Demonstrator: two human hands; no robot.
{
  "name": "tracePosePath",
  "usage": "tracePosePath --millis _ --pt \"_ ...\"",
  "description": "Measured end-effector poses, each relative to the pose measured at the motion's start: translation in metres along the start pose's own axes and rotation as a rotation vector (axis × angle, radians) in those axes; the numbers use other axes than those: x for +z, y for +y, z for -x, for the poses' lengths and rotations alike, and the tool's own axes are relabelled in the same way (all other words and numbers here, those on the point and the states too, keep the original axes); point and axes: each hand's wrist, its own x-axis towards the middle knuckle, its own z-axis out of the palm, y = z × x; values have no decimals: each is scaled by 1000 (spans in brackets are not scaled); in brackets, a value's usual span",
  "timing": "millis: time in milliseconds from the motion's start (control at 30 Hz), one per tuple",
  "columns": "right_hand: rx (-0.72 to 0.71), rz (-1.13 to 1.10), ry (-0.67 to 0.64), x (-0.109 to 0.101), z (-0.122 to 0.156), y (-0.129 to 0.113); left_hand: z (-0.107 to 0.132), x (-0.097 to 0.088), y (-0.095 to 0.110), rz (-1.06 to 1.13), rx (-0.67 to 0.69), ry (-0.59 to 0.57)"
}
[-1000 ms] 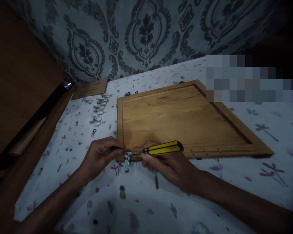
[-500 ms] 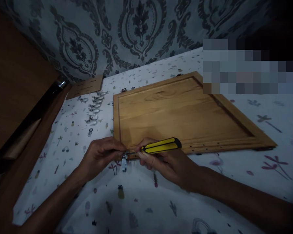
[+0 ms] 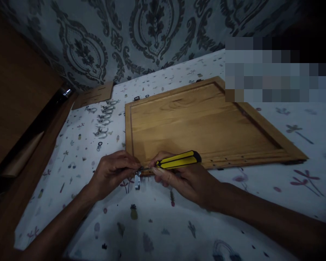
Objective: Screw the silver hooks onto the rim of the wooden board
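Note:
My left hand (image 3: pixel 116 172) is closed in a pinch at the near left corner of a framed wooden panel (image 3: pixel 176 119). A shiny metal hook (image 3: pixel 137 181) hangs below its fingertips, over the panel's front edge; the hook's upper end is partly hidden by the thumb. In my right hand (image 3: pixel 182 181) lies a screwdriver with a yellow and black handle (image 3: pixel 179 160). Its thin shaft points left, and the tip meets the left fingertips at the hook. What the tip bears on is hidden.
Several metal hooks (image 3: pixel 104 117) lie in a row left of the panel, with a small loose metal piece (image 3: pixel 99 146) nearer me. Behind them is a brown cardboard sheet (image 3: pixel 93 95). A white printed cloth (image 3: pixel 163 232) covers the surface. Dark wood (image 3: pixel 19 83) rises at left.
The view has shifted slightly, so everything sits a little higher and further left. The screwdriver handle looks slightly turned; both hands keep their places at the corner.

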Motion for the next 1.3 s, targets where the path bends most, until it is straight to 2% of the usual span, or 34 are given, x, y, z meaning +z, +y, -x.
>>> tracePosePath --millis 333,433,700,867,933,1000,1167,1300 --pt "0 -11 -9 0 0 0 -3 -11 7 -21 -54 -130" --pt "-21 -10 -1 0 0 0 -1 -13 8 3 -64 -122" --pt "-46 -26 -2 -1 -1 0 4 -18 12 -119 -11 -55" --pt "-59 2 7 0 -2 0 13 -21 23 -162 -65 -149" --pt "-61 5 7 0 -2 0 18 -20 26 -180 -90 -194" --pt "-72 9 8 0 -2 1 23 -15 28 -180 -122 -187" --pt "-93 28 14 0 -2 0 35 5 27 -173 -203 -35" --pt "-97 23 6 -1 -2 0 42 15 29 -250 -220 0"
